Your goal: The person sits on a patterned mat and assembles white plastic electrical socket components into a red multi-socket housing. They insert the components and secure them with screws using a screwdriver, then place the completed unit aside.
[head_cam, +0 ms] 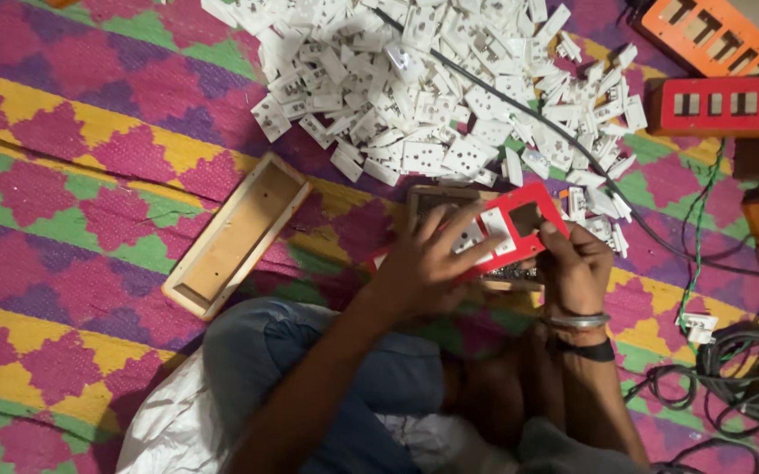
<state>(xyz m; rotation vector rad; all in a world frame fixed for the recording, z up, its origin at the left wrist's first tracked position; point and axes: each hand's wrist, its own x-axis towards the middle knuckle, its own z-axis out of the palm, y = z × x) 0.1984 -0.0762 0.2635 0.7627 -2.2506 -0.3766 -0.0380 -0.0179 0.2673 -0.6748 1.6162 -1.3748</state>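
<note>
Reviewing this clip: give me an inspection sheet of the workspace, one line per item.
Surface: patterned mat in pink, yellow and green, on the floor.
Job's things: red cut-out panel held over a wooden box; white socket pieces already sit in the panel.
Clutter: big heap of white socket pieces; open wooden tray lying to one side.
Grippers: left hand spread over the panel; right hand grips its far end, bangle on the wrist.
Cables: black cable across the heap; coiled wires.
Surroundings: orange panel and another red panel at the mat's edge.
</note>
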